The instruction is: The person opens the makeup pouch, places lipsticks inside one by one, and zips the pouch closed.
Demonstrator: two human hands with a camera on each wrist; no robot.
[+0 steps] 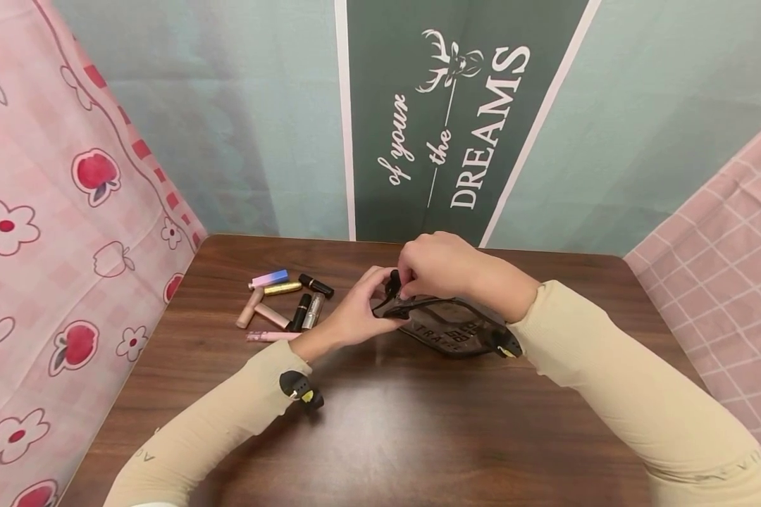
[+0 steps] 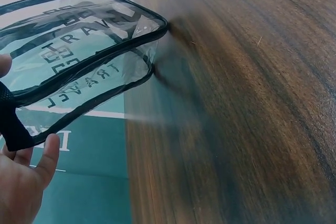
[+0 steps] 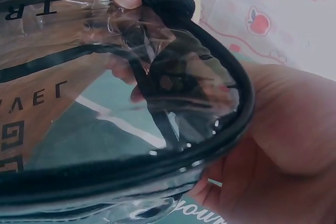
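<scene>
I see the brown bench (image 1: 412,429) and, toward its far side, the clear, black-edged bag (image 1: 440,338). My right hand (image 1: 440,266) pinches one end with curled fingers; my left hand (image 1: 357,310) grips that end too. Cosmetic tubes (image 1: 299,312) lie leftward.

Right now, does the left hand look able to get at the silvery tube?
Probably yes: the silvery tube lies close to the left hand, with nothing visible between them. But that hand grips the clear bag, so it would likely have to let go first.
</scene>
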